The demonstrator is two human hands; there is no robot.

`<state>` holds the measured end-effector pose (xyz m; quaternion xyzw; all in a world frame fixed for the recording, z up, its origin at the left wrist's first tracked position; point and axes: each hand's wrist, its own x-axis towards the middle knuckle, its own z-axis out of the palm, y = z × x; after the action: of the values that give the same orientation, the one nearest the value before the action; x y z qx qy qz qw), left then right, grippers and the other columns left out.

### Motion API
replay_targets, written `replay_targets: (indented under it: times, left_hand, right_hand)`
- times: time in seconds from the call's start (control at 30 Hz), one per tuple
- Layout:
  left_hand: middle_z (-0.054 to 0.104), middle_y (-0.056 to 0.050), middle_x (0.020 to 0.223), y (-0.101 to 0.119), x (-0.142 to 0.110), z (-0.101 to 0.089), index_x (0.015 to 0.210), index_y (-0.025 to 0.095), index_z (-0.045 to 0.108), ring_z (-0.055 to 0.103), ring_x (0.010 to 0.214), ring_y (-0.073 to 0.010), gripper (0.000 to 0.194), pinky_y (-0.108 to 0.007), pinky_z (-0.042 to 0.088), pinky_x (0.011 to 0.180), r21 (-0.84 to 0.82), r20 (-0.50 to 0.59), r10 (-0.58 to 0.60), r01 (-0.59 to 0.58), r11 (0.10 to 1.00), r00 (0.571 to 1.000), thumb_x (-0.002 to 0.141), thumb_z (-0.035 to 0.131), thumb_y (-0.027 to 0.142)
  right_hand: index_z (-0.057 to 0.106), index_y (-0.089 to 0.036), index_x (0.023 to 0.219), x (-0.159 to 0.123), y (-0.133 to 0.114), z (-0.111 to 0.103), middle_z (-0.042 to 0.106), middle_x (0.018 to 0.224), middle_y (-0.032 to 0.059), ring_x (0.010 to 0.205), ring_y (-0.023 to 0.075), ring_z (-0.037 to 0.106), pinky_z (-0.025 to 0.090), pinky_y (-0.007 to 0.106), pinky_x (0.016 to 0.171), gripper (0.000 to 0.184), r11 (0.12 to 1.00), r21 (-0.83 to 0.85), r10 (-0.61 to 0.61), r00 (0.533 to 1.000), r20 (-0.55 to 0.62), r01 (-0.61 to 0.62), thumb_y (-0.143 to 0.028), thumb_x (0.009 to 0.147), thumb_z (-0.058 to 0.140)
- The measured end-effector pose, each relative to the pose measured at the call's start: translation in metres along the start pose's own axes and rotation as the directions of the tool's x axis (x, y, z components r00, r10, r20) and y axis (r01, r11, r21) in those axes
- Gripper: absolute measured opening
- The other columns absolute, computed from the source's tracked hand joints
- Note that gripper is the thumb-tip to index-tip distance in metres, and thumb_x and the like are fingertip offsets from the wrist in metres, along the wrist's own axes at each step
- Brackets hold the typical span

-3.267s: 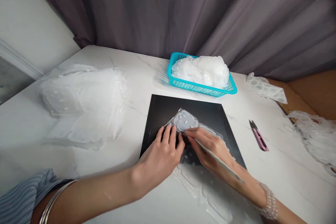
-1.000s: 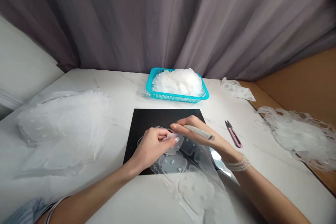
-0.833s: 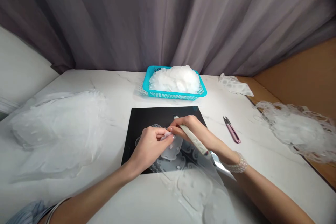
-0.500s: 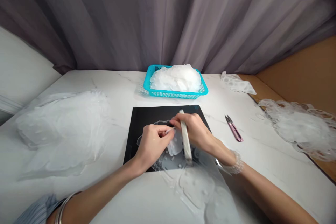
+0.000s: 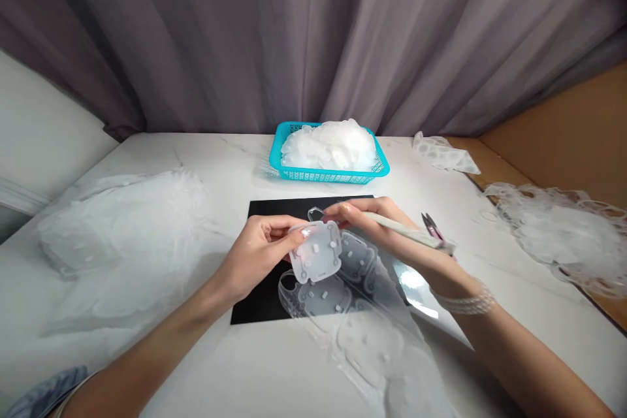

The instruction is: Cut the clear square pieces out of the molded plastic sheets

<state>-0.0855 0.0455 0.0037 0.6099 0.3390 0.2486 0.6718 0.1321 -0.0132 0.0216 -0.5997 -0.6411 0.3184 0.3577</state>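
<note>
My left hand [image 5: 267, 241] pinches a translucent white silicone-like piece [image 5: 318, 258] by its upper left edge. The piece has scalloped edges and small raised pegs, and is tilted towards me over the black mat [image 5: 267, 300]. Just right of it, my right hand [image 5: 375, 222] is closed around a slim tool with a pale wrapped handle [image 5: 401, 227]; its working tip is hidden by the fingers. A thin clear loop [image 5: 316, 211] shows at the right fingertips. Below both hands, a clear sheet of similar moulded pieces [image 5: 369, 339] spreads over the mat and towards me.
At the back stands a blue basket [image 5: 326, 176] heaped with translucent pieces. A pile of sheets [image 5: 122, 241] lies left. Pink-handled thread snips [image 5: 434, 225] lie partly behind my right hand. Clear scraps [image 5: 563, 228] and a perforated strip [image 5: 445, 155] are at right.
My left hand has moved left and turned the piece, showing its pegged face. My right hand has moved slightly right, and the tool's handle has swung from pointing towards me to pointing right.
</note>
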Motion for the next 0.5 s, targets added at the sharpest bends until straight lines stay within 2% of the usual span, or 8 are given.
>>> replay_targets:
  times: [0.07, 0.13, 0.3, 0.5]
  left_hand:
    - [0.072, -0.002, 0.08, 0.003, -0.001, -0.001, 0.104, 0.022, 0.077, 0.064, 0.073, -0.0124, 0.025, -0.022, 0.051, 0.067, -0.01, 0.014, 0.019, -0.019, 1.0, 1.0, 0.088, 0.068, 0.038]
    - [0.072, -0.001, 0.078, 0.006, -0.003, -0.002, 0.104, 0.023, 0.078, 0.062, 0.071, -0.0111, 0.023, -0.02, 0.05, 0.066, -0.008, 0.015, 0.039, -0.039, 0.999, 0.999, 0.088, 0.069, 0.038]
    - [0.071, -0.001, 0.078, 0.013, -0.006, -0.007, 0.102, 0.024, 0.078, 0.062, 0.07, -0.0097, 0.021, -0.018, 0.05, 0.063, -0.005, 0.031, 0.059, -0.059, 0.998, 0.998, 0.087, 0.07, 0.036]
    - [0.07, 0.0, 0.073, 0.013, -0.005, -0.007, 0.102, 0.024, 0.078, 0.063, 0.067, -0.0091, 0.02, -0.017, 0.053, 0.062, -0.076, 0.044, 0.009, -0.006, 0.997, 0.999, 0.087, 0.071, 0.035]
  right_hand:
    - [0.076, -0.025, 0.095, -0.008, -0.015, -0.002, 0.073, 0.085, 0.0018, 0.076, 0.0186, 0.064, 0.047, 0.027, 0.065, 0.029, 0.996, 0.078, 0.025, 0.995, 0.102, -0.033, -0.049, 0.09, 0.06]
    - [0.077, -0.026, 0.092, -0.011, -0.021, -0.004, 0.073, 0.083, 0.0006, 0.074, 0.0176, 0.064, 0.046, 0.026, 0.063, 0.023, 0.992, 0.108, 0.053, 0.987, 0.149, -0.069, -0.045, 0.087, 0.066]
    - [0.077, -0.022, 0.087, -0.009, -0.014, -0.003, 0.074, 0.082, 0.0031, 0.078, 0.0184, 0.066, 0.049, 0.027, 0.069, 0.02, 0.951, 0.28, 0.09, 0.984, 0.155, -0.131, -0.041, 0.083, 0.072]
    - [0.077, -0.02, 0.085, -0.007, -0.006, 0.001, 0.073, 0.078, 0.0038, 0.075, 0.0166, 0.066, 0.051, 0.026, 0.07, 0.018, 0.883, 0.438, 0.108, 0.982, 0.158, -0.167, -0.037, 0.08, 0.076]
